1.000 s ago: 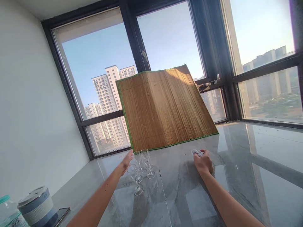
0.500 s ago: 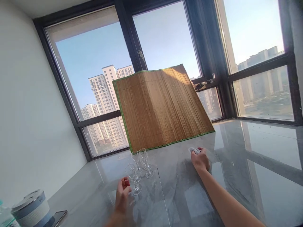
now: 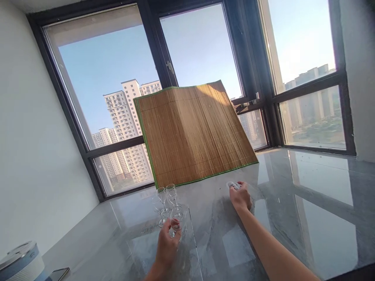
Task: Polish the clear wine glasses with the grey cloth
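Note:
My left hand (image 3: pixel 167 245) is closed round the stem of a small clear stemmed glass (image 3: pixel 176 216), held just above the grey marble counter (image 3: pixel 293 218). Two more stemmed glasses (image 3: pixel 164 199) stand close behind it. Farther right, my right hand (image 3: pixel 240 196) rests on the counter with its fingers curled over a small white cloth (image 3: pixel 233 185). A bamboo mat (image 3: pixel 190 132) with a green edge leans against the window behind both hands.
Tall dark-framed windows (image 3: pixel 123 97) run along the back and right, with a white wall on the left. A round blue and white container (image 3: pixel 20 263) and a dark phone (image 3: pixel 57 273) lie at the lower left corner of the counter.
My left hand drew back from behind the glasses, came round to the near side and took hold of the nearest glass. The right hand stayed on the cloth. The view shifted slightly.

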Demonstrator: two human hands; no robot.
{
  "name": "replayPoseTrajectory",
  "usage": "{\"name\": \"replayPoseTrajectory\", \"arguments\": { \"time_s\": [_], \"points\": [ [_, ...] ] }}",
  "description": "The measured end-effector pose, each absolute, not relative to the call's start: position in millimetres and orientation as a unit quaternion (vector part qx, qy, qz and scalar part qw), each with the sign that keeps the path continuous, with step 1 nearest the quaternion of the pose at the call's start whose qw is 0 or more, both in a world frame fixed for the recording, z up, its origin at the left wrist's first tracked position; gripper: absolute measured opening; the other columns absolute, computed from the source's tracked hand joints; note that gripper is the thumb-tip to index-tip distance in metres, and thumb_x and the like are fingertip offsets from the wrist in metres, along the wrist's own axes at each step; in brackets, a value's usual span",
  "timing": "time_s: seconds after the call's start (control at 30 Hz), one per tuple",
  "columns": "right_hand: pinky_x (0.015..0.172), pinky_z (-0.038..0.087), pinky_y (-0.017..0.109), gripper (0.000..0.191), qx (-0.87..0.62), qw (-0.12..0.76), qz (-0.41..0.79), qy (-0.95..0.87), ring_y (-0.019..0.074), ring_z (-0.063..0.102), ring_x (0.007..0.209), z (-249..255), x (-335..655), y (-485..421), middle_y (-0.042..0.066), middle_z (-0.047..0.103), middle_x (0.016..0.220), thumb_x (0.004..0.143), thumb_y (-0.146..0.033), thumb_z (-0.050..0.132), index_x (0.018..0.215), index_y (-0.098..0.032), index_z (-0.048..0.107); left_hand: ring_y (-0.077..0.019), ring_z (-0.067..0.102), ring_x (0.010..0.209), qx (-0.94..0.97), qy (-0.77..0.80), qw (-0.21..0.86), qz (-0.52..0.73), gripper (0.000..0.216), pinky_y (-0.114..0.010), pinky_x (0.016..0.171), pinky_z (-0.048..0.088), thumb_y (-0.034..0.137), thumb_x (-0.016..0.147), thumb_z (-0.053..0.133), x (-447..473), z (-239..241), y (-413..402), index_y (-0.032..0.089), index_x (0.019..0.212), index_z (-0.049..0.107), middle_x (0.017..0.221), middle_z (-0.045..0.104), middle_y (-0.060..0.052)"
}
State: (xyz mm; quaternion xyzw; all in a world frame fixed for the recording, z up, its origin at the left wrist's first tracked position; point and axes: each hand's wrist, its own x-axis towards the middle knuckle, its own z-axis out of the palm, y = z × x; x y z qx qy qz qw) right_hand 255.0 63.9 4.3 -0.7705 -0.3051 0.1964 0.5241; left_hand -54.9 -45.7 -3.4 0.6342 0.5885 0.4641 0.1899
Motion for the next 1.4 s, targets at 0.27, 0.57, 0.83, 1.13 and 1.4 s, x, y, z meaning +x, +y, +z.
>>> {"name": "replayPoseTrajectory", "arguments": {
  "time_s": [0.27, 0.57, 0.83, 1.13, 1.4],
  "points": [
    [0.073, 0.046, 0.034, 0.048, -0.706, 0.563, 0.189, -0.385, 0.027, 0.064, 0.087, 0.5, 245.2, 66.1, 0.01, 0.066, 0.096, 0.079, -0.034, 0.049, 0.125, -0.02, 0.044, -0.0249, 0.06, 0.087, 0.744, 0.542, 0.061, 0.386, 0.02, -0.035, 0.084, 0.043, 0.031, 0.081, 0.052, 7.9, 12.7, 12.8, 0.023, 0.095, 0.065, 0.09, 0.067, -0.008],
    [0.068, 0.047, 0.029, 0.05, -0.542, 0.599, 0.254, -0.532, 0.0183, 0.062, 0.073, -11.1, 189.5, 69.4, 0.006, 0.062, 0.092, 0.064, -0.027, 0.056, 0.113, -0.018, 0.049, -0.0159, 0.059, 0.066, 0.679, 0.554, 0.094, 0.472, 0.026, -0.024, 0.063, 0.039, 0.038, 0.086, 0.053, -6.5, -8.7, 30.1, 0.019, 0.094, 0.068, 0.073, 0.066, -0.002],
    [0.067, 0.05, 0.034, 0.045, -0.455, 0.616, 0.32, -0.558, 0.0207, 0.064, 0.068, -10.4, 151.0, 49.5, 0.0, 0.066, 0.079, 0.06, -0.028, 0.065, 0.103, -0.023, 0.049, -0.0176, 0.06, 0.066, 0.712, 0.53, 0.088, 0.453, 0.034, -0.026, 0.062, 0.039, 0.039, 0.09, 0.046, 7.3, -12.2, 29.2, 0.015, 0.102, 0.067, 0.073, 0.069, -0.005],
    [0.063, 0.047, 0.028, 0.047, -0.427, 0.629, 0.288, -0.583, 0.0169, 0.06, 0.064, 3.3, 144.8, 30.2, -0.002, 0.065, 0.074, 0.068, -0.029, 0.064, 0.11, -0.02, 0.045, -0.0255, 0.067, 0.091, 0.692, 0.569, 0.071, 0.438, 0.043, -0.031, 0.076, 0.045, 0.037, 0.094, 0.039, 5.4, -10.2, 29.1, 0.013, 0.122, 0.06, 0.1, 0.072, -0.014],
    [0.068, 0.05, 0.027, 0.04, -0.379, 0.65, 0.189, -0.631, 0.016, 0.062, 0.071, 13.2, 136.5, 14.5, 0.001, 0.064, 0.087, 0.076, -0.025, 0.061, 0.113, -0.022, 0.046, -0.0192, 0.066, 0.078, 0.673, 0.627, 0.042, 0.39, 0.039, -0.026, 0.068, 0.04, 0.03, 0.092, 0.043, 4.3, -1.1, 23.5, 0.014, 0.125, 0.057, 0.083, 0.072, -0.007]
  ]
}}
